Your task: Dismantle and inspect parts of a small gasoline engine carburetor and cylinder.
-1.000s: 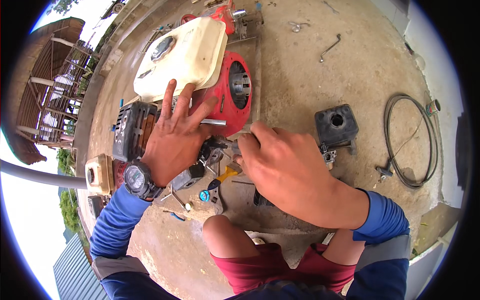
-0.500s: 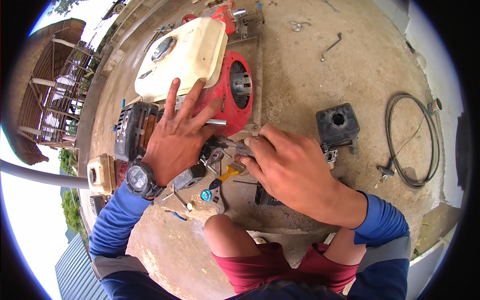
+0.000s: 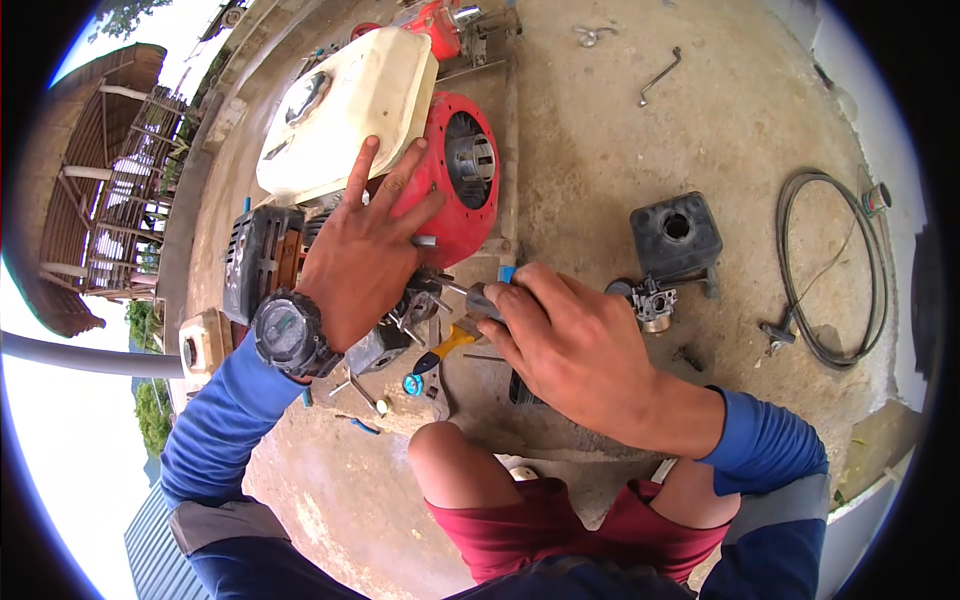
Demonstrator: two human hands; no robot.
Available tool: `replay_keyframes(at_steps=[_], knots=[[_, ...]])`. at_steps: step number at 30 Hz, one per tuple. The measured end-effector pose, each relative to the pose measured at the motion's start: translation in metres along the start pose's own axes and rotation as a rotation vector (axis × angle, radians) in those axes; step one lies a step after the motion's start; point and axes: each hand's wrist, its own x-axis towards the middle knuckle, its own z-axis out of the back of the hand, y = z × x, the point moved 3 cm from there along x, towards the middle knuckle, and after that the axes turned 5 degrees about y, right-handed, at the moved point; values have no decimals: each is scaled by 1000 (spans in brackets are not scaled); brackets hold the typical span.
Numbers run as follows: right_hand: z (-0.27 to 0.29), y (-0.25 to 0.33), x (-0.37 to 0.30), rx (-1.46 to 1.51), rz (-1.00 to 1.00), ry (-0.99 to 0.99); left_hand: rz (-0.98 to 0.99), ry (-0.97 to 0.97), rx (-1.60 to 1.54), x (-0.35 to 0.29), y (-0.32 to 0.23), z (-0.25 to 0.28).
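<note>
My left hand (image 3: 365, 255), fingers spread, rests on a small engine beside its red round housing (image 3: 465, 225) and under the cream fuel tank (image 3: 350, 110). Closed round the grey handle of a screwdriver (image 3: 482, 301) is my right hand (image 3: 590, 355). The screwdriver's metal shaft points left toward the engine's lower end, near the left wrist; its tip is hard to make out there. A blue piece (image 3: 507, 273) shows above the right fingers. Just below lies a brush with a yellow and black handle (image 3: 445, 350).
A carburetor (image 3: 655, 305) and a black box-shaped part (image 3: 677, 235) lie to the right. Beyond them is a coiled black cable (image 3: 830, 270). A wrench (image 3: 660, 77) lies on the concrete farther off. Pliers (image 3: 358, 424) and a blue-capped part (image 3: 413, 384) sit near my knees.
My right hand has turned slightly on the screwdriver, and the blue piece above its fingers now shows. More of the carburetor is visible. The left hand stays spread on the engine.
</note>
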Motion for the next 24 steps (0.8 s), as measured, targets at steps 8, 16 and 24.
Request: replay_keyframes(at_steps=[8, 16, 24], knots=[[-8, 0, -7, 35, -23, -42, 8, -59, 28, 0, -4, -5], [-18, -2, -14, 33, -41, -46, -30, -36, -34, -2, 1, -5], [-27, -4, -26, 24, -34, -81, -74, -124, -114, -11, 1, -9]])
